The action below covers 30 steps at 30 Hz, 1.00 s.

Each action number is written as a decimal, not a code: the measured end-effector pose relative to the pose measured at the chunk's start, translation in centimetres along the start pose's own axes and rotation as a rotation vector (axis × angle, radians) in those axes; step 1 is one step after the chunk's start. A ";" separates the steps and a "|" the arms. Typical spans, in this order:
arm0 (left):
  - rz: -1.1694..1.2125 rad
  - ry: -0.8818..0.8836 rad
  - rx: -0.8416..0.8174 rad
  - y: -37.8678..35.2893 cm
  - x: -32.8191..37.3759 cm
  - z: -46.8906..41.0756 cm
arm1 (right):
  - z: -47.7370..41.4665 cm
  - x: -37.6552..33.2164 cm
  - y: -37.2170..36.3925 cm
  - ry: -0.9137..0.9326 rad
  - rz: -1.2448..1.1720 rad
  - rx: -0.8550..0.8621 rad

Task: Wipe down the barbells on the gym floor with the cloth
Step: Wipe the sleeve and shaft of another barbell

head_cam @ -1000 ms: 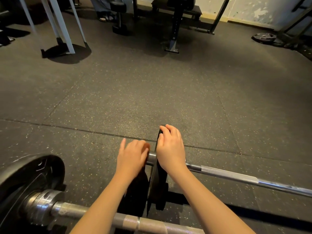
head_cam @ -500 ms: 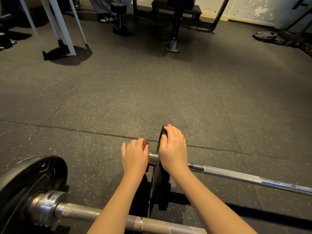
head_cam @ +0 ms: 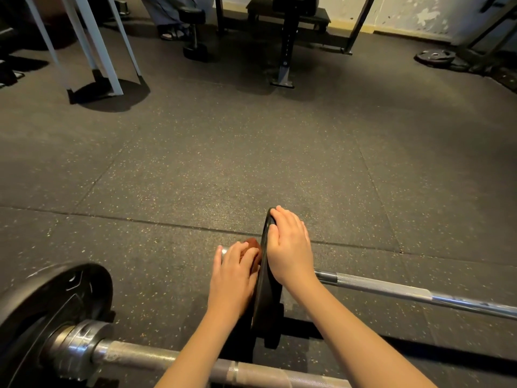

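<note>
A barbell lies across the floor, its steel shaft (head_cam: pixel 414 294) running off to the right and a thin black plate (head_cam: pixel 265 298) standing upright on its left end. My right hand (head_cam: pixel 289 247) rests over the plate's top edge and grips it. My left hand (head_cam: pixel 233 271) presses a reddish-brown cloth (head_cam: pixel 253 245) onto the short sleeve end just left of the plate; most of the cloth is hidden under my fingers. A second barbell (head_cam: pixel 145 357) lies nearer to me, with a large black plate (head_cam: pixel 53 298) at its left.
Speckled black rubber floor (head_cam: pixel 237 163) stretches ahead. White frame legs (head_cam: pixel 92 49) stand at the back left. A black bench post (head_cam: pixel 286 51) and a dumbbell (head_cam: pixel 193 32) stand at the back, with a person's sandalled foot (head_cam: pixel 170 33) beside them. A loose plate (head_cam: pixel 435 56) lies at the far right.
My left hand has slid outward along the sleeve end, and the reddish cloth now shows past my fingers. My right hand stays on the plate's top edge.
</note>
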<state>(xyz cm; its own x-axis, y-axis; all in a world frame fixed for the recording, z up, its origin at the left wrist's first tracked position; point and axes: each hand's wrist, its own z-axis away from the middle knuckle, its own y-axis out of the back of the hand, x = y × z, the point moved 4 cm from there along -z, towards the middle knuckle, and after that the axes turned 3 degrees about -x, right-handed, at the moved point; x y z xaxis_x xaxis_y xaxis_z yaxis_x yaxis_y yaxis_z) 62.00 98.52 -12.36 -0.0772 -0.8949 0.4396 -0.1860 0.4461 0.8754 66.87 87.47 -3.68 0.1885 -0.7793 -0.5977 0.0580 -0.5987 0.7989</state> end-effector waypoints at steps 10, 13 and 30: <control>-0.002 0.197 0.112 1.2 -0.5 -0.5 | 0.2 -0.2 -0.1 0.014 -0.009 0.008; -0.040 -0.008 0.002 -0.1 0.1 -0.2 | 0.0 0.2 0.0 0.009 -0.017 0.031; 0.082 0.252 0.102 2.1 -3.0 -0.9 | 0.5 -0.2 -0.2 0.016 -0.032 -0.004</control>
<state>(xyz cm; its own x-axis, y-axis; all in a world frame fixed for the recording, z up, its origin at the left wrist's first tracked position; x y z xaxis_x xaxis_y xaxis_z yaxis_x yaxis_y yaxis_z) 62.67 102.13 -11.62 0.1472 -0.8185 0.5554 -0.2877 0.5018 0.8157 66.31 87.63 -3.72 0.2020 -0.7566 -0.6219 0.0683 -0.6225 0.7796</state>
